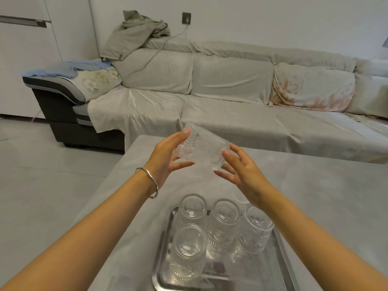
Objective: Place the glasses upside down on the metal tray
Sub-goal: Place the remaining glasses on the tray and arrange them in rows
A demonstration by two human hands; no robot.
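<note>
The ribbed glass is up in the air above the grey table, lying on its side between both hands; its long axis runs from upper left to lower right, so it is neither upright nor inverted yet. The left hand cups its far-left end, fingers wrapped on the wall; the right hand has spread fingers touching the lower-right end, more steadying than clamping. The metal tray sits nearer the person, below the forearms, with four glasses already standing mouth-down; bare metal shows at its near right, which I judge the likely landing spot; the glass wants a further turn, then a pull back toward the body.
</note>
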